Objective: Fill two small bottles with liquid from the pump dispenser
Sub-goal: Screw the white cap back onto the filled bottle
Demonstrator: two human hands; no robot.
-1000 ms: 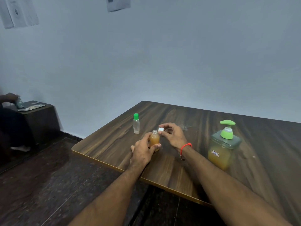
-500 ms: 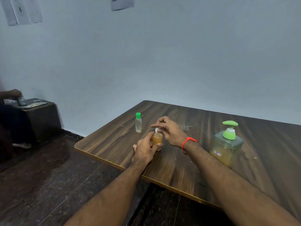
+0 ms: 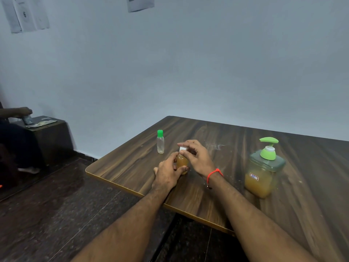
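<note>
Amber bottle [image 3: 182,163] upright on table [image 3: 120,167], L hand [image 3: 168,172] wrapped round it. R hand [image 3: 196,157] fingertips pinch white cap [image 3: 182,148] at its neck. Pump dispenser [image 3: 264,169] well to the right.

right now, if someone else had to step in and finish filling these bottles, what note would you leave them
Left hand: wrapped around the small amber-filled bottle, holding it upright on the table.
Right hand: fingers pinching the white cap at that bottle's neck; whether it is seated cannot be told.
Second bottle: green cap on, looks empty, standing just beyond the hands.
Pump dispenser: to the right, partly full, untouched.
Done: first bottle filled.
Left: finish capping it, then open, fill and close the second bottle.
</note>
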